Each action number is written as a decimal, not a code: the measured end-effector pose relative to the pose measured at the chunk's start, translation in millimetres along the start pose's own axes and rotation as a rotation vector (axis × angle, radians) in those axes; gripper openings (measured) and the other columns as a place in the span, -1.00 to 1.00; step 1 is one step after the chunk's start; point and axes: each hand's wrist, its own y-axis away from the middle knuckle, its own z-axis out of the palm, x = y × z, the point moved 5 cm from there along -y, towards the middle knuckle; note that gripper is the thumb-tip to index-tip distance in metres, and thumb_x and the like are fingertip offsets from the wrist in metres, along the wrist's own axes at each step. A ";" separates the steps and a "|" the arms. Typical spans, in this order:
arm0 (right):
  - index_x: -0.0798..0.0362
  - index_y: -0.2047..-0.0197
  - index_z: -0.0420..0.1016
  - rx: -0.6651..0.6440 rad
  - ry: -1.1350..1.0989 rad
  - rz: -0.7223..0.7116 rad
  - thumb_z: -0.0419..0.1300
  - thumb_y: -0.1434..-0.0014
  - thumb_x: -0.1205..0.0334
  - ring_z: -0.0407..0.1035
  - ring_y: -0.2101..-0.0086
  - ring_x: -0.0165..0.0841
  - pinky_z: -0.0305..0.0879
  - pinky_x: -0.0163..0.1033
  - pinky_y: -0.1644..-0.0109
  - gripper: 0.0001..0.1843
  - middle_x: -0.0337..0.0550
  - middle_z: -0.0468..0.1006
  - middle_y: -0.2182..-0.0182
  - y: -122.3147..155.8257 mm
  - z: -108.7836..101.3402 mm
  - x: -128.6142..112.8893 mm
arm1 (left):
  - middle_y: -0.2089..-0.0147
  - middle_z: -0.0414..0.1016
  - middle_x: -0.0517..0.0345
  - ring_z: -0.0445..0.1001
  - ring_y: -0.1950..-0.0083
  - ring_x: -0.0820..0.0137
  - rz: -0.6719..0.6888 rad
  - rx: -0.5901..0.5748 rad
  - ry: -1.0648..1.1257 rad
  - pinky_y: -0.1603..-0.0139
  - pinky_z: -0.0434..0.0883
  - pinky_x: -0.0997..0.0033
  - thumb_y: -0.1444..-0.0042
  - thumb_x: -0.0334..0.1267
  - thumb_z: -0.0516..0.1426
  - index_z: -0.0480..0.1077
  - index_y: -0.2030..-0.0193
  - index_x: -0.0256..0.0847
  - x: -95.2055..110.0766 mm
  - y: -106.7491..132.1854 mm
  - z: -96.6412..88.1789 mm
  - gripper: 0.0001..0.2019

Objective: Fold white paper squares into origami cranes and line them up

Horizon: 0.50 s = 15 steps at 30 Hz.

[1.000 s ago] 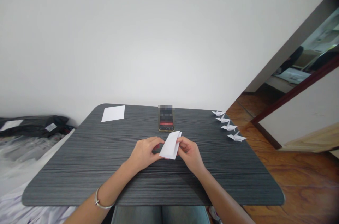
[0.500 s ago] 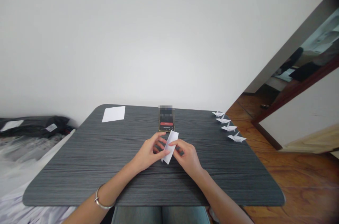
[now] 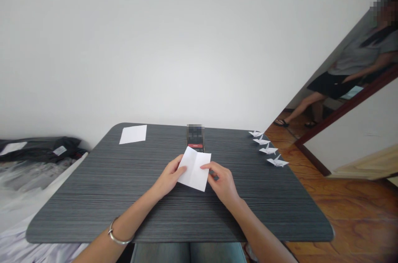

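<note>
A square white paper sheet with a crease down its middle is held unfolded above the dark grey table. My left hand pinches its left edge, thumb on top. My right hand pinches its right edge the same way. A silver bangle sits on my left wrist. Just beyond the sheet a phone lies on the table, its near end partly covered by the paper.
A stack of white paper lies at the table's far left. Several folded paper cranes line the right edge. A dark bag lies on bedding at the left. A person stands in the doorway at the right.
The paper was folded in half lengthwise and has been opened into a flat square between both hands. A person has appeared in the doorway at the right.
</note>
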 end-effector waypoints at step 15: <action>0.05 0.33 0.51 0.068 -0.088 -0.034 0.07 0.02 0.50 0.39 0.44 -0.36 0.26 -0.34 0.46 -0.74 -0.14 0.51 0.39 1.3 -1.2 0.7 | 0.47 0.40 0.19 0.35 0.50 0.48 -0.187 0.016 0.270 0.52 0.27 0.55 0.07 -0.19 0.15 0.28 0.29 -0.32 -9.5 1.8 4.5 -0.75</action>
